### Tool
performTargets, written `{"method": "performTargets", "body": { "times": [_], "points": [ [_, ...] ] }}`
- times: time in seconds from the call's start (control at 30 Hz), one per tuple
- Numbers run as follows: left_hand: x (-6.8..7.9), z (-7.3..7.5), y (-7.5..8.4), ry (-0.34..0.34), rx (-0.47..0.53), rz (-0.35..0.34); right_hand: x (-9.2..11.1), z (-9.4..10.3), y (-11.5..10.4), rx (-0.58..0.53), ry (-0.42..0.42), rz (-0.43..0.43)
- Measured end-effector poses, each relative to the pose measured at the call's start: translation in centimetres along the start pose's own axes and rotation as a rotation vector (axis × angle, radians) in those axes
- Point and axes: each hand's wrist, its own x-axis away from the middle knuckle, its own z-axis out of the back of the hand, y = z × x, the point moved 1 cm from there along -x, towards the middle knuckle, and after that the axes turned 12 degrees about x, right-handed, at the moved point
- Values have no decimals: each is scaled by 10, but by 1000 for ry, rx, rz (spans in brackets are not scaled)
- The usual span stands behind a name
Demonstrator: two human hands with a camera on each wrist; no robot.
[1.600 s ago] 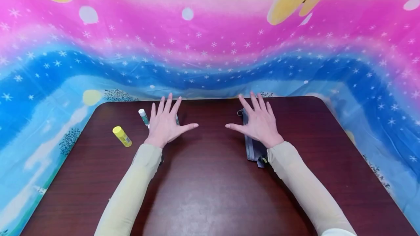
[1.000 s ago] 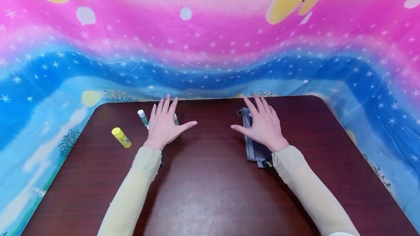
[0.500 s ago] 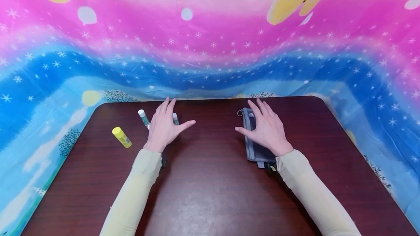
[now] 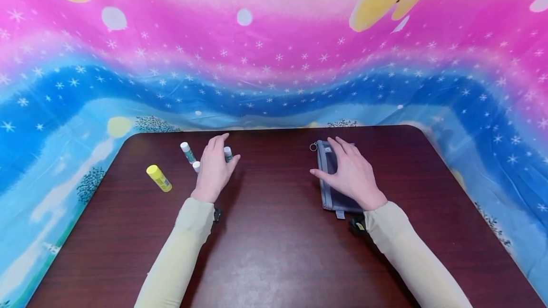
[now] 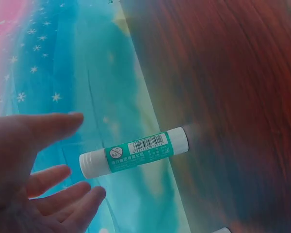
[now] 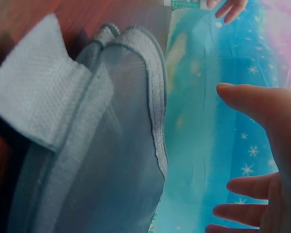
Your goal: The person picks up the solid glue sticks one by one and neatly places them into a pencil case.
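My left hand (image 4: 211,170) hovers above the glue sticks, thumb apart from the fingers. A white and green glue stick (image 5: 136,153) stands just beyond its fingertips in the left wrist view, with a gap between; the head view shows the top of this glue stick (image 4: 228,152) beside the fingers. Over a grey mesh zip pouch (image 4: 327,189) hangs my right hand (image 4: 353,175), fingers slightly bent and thumb out. In the right wrist view the pouch (image 6: 121,145) lies below that hand, apart from it. The hand covers part of the pouch in the head view.
Left of my left hand stand a second white and green glue stick (image 4: 187,152), a white cap (image 4: 196,166) and a yellow glue stick (image 4: 159,178). A metal ring (image 4: 313,147) hangs at the pouch's far corner. A patterned cloth (image 4: 274,70) rises behind the brown table (image 4: 265,232).
Both hands have lowered from a wide spread and their fingers have drawn together. My left hand has turned in at the glue stick; my right hand has shifted right and nearer over the pouch.
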Motion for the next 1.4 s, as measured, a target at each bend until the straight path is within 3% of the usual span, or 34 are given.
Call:
{"method": "performTargets", "body": {
  "times": [0.53, 0.87, 1.4],
  "points": [
    [-2, -5, 2, 5, -12, 52, 19, -1, -4, -25, -59, -30],
    [0, -15, 0, -17, -4, 134, 28, -7, -5, -32, -106, -72],
    [1, -23, 0, 11, 36, 157, 31, -6, 1, -74, -160, -78]
  ]
}}
